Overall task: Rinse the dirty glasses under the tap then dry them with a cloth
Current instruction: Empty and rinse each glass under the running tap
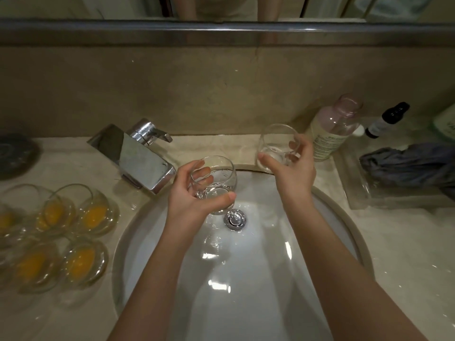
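Observation:
My left hand (189, 193) grips a clear stemless glass (219, 175) over the white sink (246, 279), just right of the chrome tap (138, 156). A little water lies in its bottom. My right hand (290, 173) holds a second clear glass (278, 143) above the sink's back rim, fingers curled round it. No water runs from the tap. A grey-blue cloth (408, 166) lies crumpled on a clear tray (364, 198) at the right. Several glasses with orange residue (81, 262) stand on the counter at the left.
A chrome drain plug (235, 219) sits in the sink's middle. A tall clear bottle (334, 129) and a small dark dropper bottle (386, 119) stand at the back right. A dark round object (14, 153) lies at the far left. A mirror runs along the top.

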